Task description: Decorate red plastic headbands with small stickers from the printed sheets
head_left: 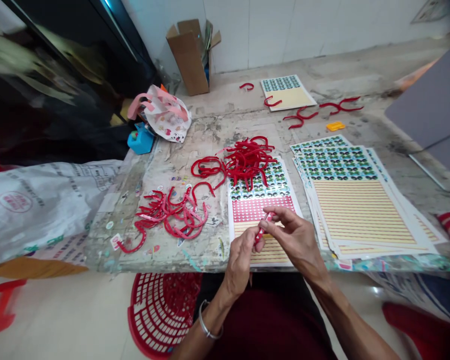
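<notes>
Over the front edge of the table, my left hand (240,262) and my right hand (298,242) meet at a red headband (263,228) with a pink, white-dotted strip along it. My left fingers wrap round its lower part. The thumb and fingertips of my right hand pinch its upper end. Beneath both hands lies a sticker sheet (240,207) with green, pink dotted and yellow bands. A heap of plain red headbands (249,160) rests on the sheet's far end. To the left is a second heap of headbands (183,220), several bearing pink dotted strips.
On the right sits a stack of sticker sheets (363,210). Farther back are another sheet (300,97), loose red headbands (302,117) and a yellow piece (335,126). A cardboard box (191,65), white bag (168,115) and blue container (140,139) stand left. Below is a red basket (150,320).
</notes>
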The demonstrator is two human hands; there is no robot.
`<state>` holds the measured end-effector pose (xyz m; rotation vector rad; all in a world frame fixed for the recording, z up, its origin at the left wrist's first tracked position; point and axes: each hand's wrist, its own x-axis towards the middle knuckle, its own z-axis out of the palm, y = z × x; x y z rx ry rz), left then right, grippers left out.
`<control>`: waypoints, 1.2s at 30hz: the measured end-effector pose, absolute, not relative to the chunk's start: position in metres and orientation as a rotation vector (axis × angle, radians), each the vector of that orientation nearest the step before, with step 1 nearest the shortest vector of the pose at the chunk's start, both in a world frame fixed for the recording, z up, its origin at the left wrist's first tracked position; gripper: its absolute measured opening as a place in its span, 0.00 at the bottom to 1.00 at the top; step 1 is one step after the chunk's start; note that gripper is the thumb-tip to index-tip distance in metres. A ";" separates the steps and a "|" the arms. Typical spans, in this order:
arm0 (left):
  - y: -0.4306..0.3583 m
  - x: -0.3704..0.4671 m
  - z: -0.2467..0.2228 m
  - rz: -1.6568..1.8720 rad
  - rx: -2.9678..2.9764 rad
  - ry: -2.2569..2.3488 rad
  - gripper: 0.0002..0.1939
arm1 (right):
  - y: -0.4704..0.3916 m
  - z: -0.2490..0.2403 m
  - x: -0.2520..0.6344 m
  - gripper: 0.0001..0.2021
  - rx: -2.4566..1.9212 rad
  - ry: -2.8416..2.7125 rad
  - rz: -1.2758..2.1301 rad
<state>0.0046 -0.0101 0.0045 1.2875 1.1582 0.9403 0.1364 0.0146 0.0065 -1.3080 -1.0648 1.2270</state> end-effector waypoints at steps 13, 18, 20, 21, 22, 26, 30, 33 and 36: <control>0.019 -0.028 -0.025 1.013 1.921 1.504 0.11 | 0.068 -0.019 0.143 0.16 -1.425 -1.438 1.010; 0.060 -0.052 -0.057 0.832 2.225 1.887 0.12 | 0.109 -0.035 0.113 0.11 -1.669 -1.679 0.604; 0.071 -0.063 -0.067 0.772 2.273 2.015 0.13 | 0.121 -0.041 0.105 0.08 -1.746 -1.603 0.614; 0.075 -0.070 -0.070 0.772 2.271 2.054 0.13 | 0.125 -0.043 0.104 0.07 -1.749 -1.571 0.638; 0.077 -0.079 -0.073 0.777 2.268 2.072 0.13 | 0.128 -0.044 0.106 0.06 -1.731 -1.548 0.667; 0.085 -0.115 -0.078 0.834 2.250 2.105 0.13 | 0.133 -0.037 0.129 0.12 -1.578 -1.471 0.811; 0.092 -0.130 -0.073 0.931 2.236 2.115 0.14 | 0.133 -0.022 0.158 0.15 -1.312 -1.094 1.117; 0.090 -0.113 -0.058 1.066 2.196 2.105 0.16 | 0.129 -0.015 0.169 0.15 -1.146 -0.888 1.367; 0.078 -0.079 -0.037 1.261 2.014 1.820 0.13 | 0.118 -0.013 0.169 0.16 -1.091 -0.850 1.484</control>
